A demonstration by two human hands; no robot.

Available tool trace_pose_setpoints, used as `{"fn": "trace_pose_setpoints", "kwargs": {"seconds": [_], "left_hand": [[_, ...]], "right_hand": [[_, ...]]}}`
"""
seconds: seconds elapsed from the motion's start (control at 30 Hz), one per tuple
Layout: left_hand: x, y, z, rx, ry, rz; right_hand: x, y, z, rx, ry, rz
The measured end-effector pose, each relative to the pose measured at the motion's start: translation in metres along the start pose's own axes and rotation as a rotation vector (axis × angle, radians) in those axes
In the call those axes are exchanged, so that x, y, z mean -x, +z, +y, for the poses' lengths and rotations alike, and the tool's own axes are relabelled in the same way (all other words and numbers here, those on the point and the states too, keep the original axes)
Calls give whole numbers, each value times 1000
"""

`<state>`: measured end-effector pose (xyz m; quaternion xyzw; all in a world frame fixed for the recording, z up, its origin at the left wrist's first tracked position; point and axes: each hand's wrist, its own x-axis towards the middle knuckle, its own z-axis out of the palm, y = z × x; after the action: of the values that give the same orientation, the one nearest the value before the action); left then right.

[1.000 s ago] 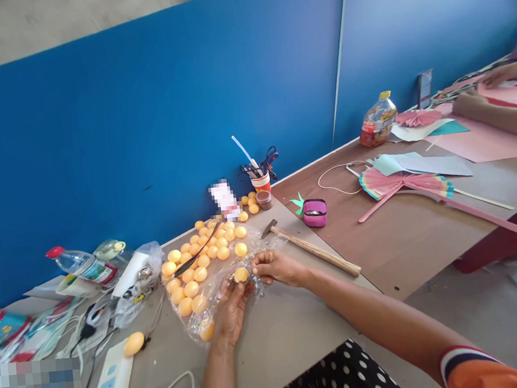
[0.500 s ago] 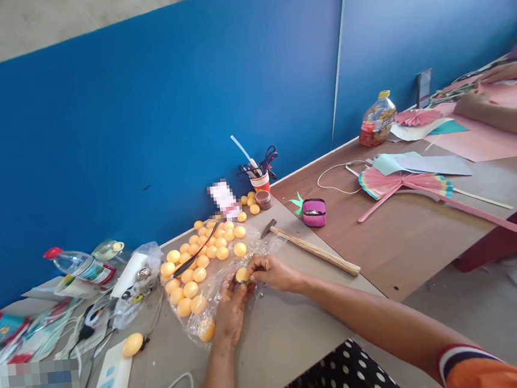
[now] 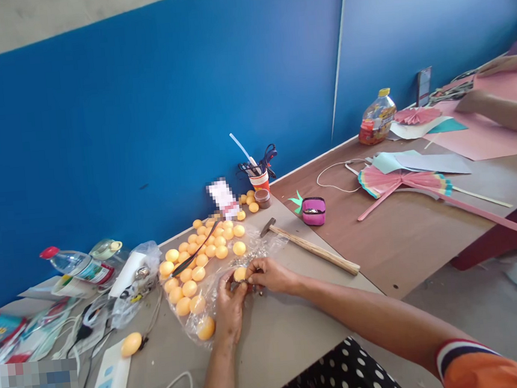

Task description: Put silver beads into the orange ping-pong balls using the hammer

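Observation:
An orange ping-pong-like ball (image 3: 240, 274) is held at the edge of a clear plastic bag. My left hand (image 3: 230, 308) grips it from the left, thumb on its near side. At the ball's right edge, my right hand (image 3: 268, 274) has its fingers pinched together; anything small between them is hidden. Several more orange balls (image 3: 196, 272) lie on the clear plastic (image 3: 212, 287) just beyond my hands, with a dark strap (image 3: 195, 254) across them. Tiny metallic bits (image 3: 249, 254) lie on the plastic behind my right hand.
A hammer (image 3: 315, 248) lies right of my hands, near a purple pouch (image 3: 314, 211). Behind stands a paper cup of tools (image 3: 260, 180). Bottles (image 3: 81, 265), cables and a power strip (image 3: 105, 382) crowd the left. Paper fans (image 3: 402, 180) and another person's arm (image 3: 500, 112) are at right.
My hands stay around the same ball, with only a slight shift of the fingers. The view has moved slightly, and the other person's hands at right have moved a little.

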<state>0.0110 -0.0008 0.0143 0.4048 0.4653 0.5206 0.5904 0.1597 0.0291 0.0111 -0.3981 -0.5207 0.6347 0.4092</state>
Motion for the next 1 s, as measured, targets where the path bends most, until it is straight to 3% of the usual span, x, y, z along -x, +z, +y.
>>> {"fn": "trace_pose_setpoints", "kwargs": {"seconds": [0.43,0.7,1.0], "left_hand": [[1,-1,-3,-86,62,4],[5,9,5,-128,81,102],[3,4,-3,-129,87,84]], "right_hand": [[1,1,0,-46,31,0],[1,6,0,-66,37,24],[3,11,2,-81,16,73]]}}
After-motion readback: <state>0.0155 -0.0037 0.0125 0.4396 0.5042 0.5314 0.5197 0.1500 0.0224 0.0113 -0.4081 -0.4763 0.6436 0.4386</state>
